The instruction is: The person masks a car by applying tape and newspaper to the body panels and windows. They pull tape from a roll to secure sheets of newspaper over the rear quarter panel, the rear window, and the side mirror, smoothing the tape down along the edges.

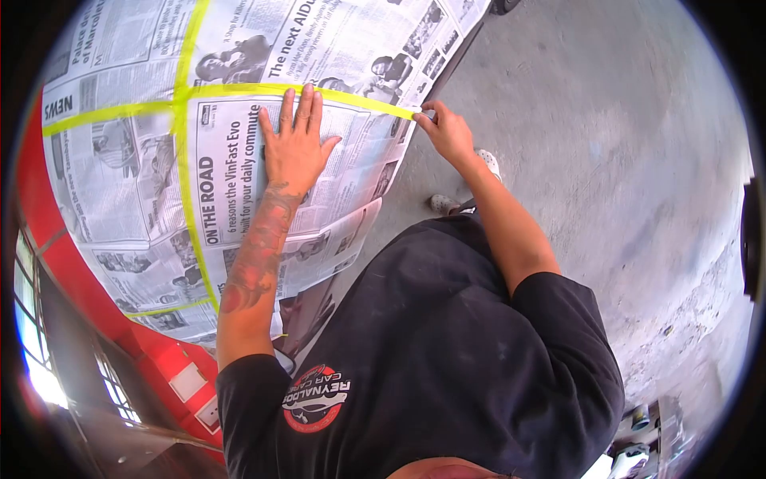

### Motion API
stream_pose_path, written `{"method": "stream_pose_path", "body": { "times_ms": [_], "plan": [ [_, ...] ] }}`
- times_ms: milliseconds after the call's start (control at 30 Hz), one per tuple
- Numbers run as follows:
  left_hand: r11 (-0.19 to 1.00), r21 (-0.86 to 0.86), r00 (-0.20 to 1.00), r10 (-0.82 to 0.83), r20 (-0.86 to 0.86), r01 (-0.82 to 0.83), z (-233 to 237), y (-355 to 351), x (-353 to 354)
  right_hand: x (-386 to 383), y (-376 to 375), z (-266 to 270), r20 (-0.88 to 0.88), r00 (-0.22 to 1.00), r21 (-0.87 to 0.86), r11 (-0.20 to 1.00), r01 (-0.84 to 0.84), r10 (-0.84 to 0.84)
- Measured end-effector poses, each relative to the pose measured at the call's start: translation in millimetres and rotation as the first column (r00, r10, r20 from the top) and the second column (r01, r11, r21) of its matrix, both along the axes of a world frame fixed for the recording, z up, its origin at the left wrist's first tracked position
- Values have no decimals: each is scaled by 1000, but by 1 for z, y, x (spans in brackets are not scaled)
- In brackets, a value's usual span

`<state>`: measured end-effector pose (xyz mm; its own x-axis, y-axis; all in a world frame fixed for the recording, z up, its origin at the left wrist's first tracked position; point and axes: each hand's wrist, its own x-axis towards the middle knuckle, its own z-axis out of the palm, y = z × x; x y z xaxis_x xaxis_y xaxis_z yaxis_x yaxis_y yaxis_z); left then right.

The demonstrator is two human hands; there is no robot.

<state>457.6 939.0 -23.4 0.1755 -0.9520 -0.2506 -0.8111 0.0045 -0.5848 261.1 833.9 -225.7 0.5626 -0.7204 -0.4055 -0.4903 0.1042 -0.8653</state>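
Observation:
Newspaper sheets [359,184] cover a broad surface, with yellow masking tape [367,102] running across them and a second strip crossing it. My left hand [297,144] lies flat on the paper with its fingers spread, fingertips at the lower edge of the crosswise tape. At the right edge of the paper, the thumb and fingers of my right hand [445,132] pinch the end of that strip. Between my two hands the tape runs nearly straight.
Red bodywork [84,263] shows along the left edge of the paper. Grey concrete floor [606,152] extends to the right, with my shoe [441,203] below the paper's edge. Several items, including a can [640,417], sit at the lower right.

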Motion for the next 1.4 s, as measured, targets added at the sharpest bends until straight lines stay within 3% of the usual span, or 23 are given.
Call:
{"method": "stream_pose_path", "body": {
  "times_ms": [367,533,1033,1267,1367,1400],
  "plan": [
    [996,91,1000,-4,29,2,-15,-5,-14,16,4,-6,-27,999,-31,998,46,-47],
    [993,112,999,20,28,-23,-17,-8,-23,31,7,-12,-49,998,-123,991,44,-50],
    [992,101,997,76,-26,-73,-27,-13,-37,43,5,-10,-37,997,-71,996,61,-64],
    [965,234,981,-73,-181,115,-65,-22,-47,55,6,-17,-23,996,-69,994,87,-88],
    [915,350,980,-186,-69,199,-100,-25,-38,56,7,-20,-12,997,-66,995,79,-80],
    [916,292,962,-258,-92,274,-104,-28,-38,51,7,-22,5,998,-71,996,61,-61]
  ]
}}
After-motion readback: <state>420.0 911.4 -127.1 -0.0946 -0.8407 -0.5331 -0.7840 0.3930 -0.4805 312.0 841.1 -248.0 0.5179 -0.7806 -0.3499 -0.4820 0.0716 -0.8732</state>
